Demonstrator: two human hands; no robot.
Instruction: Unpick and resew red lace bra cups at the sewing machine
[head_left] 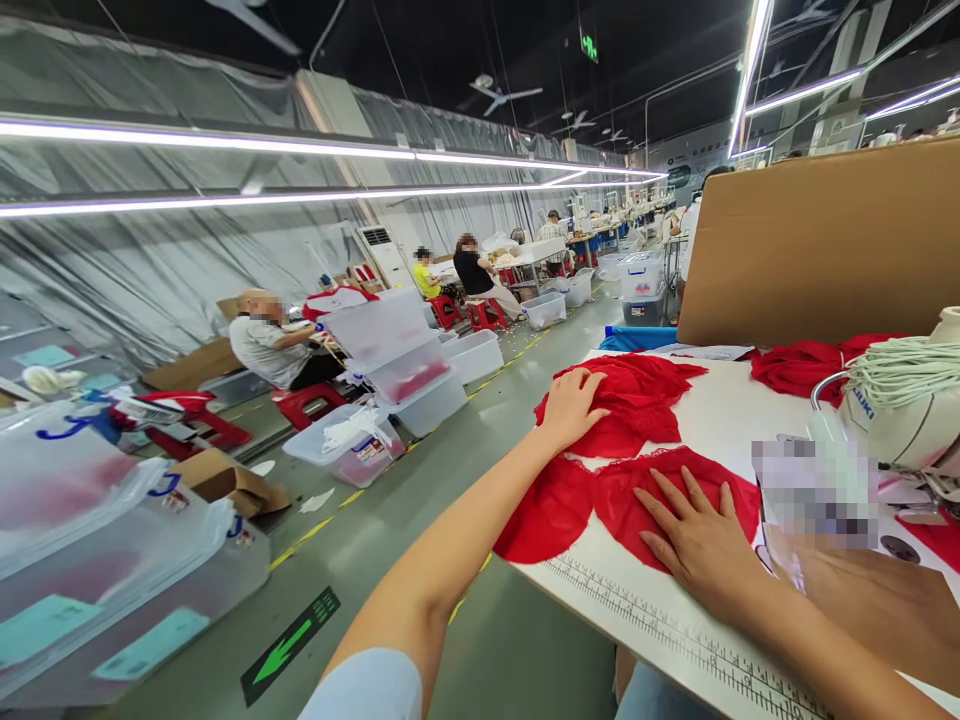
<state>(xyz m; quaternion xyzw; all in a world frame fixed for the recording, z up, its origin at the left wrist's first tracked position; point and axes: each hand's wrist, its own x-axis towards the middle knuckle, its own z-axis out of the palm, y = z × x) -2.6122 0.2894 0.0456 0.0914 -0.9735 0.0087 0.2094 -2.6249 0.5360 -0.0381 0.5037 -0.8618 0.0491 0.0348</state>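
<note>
My left hand (pixel 574 408) rests on a rumpled stack of red fabric pieces (pixel 645 400) at the table's far left edge, thumb apart from the fingers. My right hand (pixel 697 535) lies open, fingers spread, on a thin red fabric piece (pixel 619 500) with a scalloped upper edge. Left of it, another rounded red fabric piece (pixel 547 510) reaches the table edge. All of them lie on a white sewing table (pixel 720 405) with a printed ruler along its front edge.
On the right stands a sewing machine (pixel 900 420) draped with pale green cord (pixel 911 370). More red fabric (pixel 806 365) lies behind it, before an upright cardboard sheet (pixel 825 240). Clear plastic bins (pixel 420 375) and seated people line the aisle on the left.
</note>
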